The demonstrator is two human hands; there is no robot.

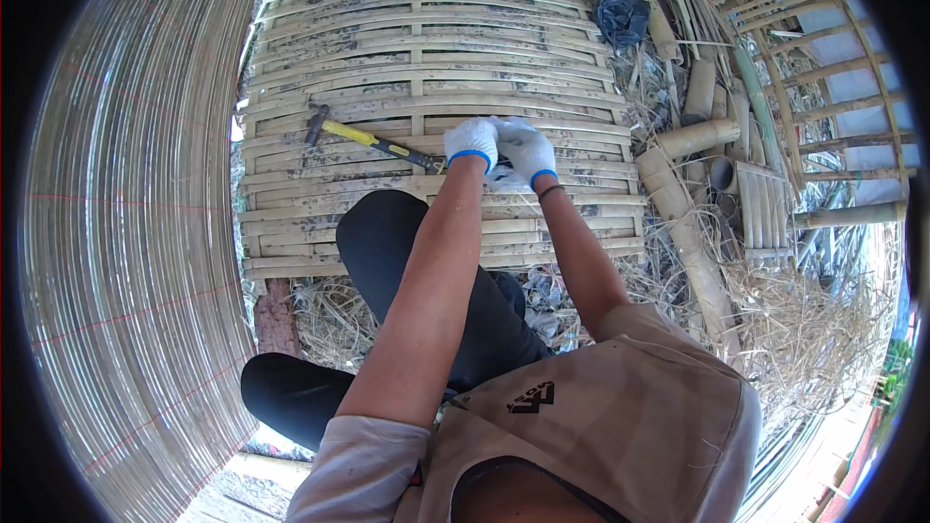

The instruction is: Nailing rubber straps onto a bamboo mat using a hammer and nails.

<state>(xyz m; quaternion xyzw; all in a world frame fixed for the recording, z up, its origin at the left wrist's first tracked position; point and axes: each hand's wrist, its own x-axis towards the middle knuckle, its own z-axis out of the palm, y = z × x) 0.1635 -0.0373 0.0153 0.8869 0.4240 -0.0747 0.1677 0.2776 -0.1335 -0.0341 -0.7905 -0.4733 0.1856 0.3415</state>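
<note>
My left hand (472, 141) and my right hand (531, 152), both in white knit gloves with blue cuffs, meet over a platform of woven bamboo slats (339, 208). Their fingers look curled together at the far side, and what they grip is mostly hidden. Something whitish and translucent, like a thin plastic bag (504, 177), shows just below and between the gloves. To the left of my left hand lies a hammer (360, 136) with a dark head and a yellow and black handle, its grip end close to my wrist.
A tall screen of thin bamboo strips (145, 223) stands on the left. Right of the platform are a crumpled black plastic bag (621, 19), thick bamboo poles (688, 232), dry straw (804, 320) and a bamboo lattice (843, 68). My bent knee (383, 223) overlaps the platform's near edge.
</note>
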